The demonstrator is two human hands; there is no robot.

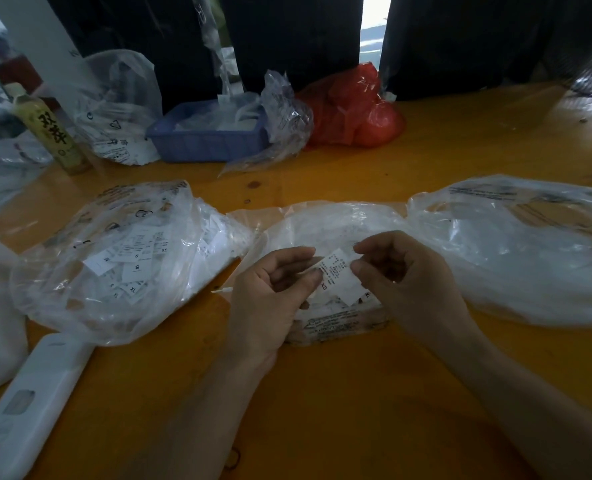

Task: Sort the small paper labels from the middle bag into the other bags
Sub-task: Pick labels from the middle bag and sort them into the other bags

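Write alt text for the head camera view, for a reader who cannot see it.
Two hands, the left hand and right hand, pinch a small paper label above the middle bag on an orange table. Clear plastic bags lie on either side, the left bag holding size labels.

An orange-yellow wooden table (pixel 357 393) fills most of the view, its surface showing small dark knots and a dull sheen. Behind its far edge hang dark curtains or garments (pixel 287 36), with a bright strip of daylight (pixel 374 19) showing between them. The room itself looks dim, lit mostly from that gap.
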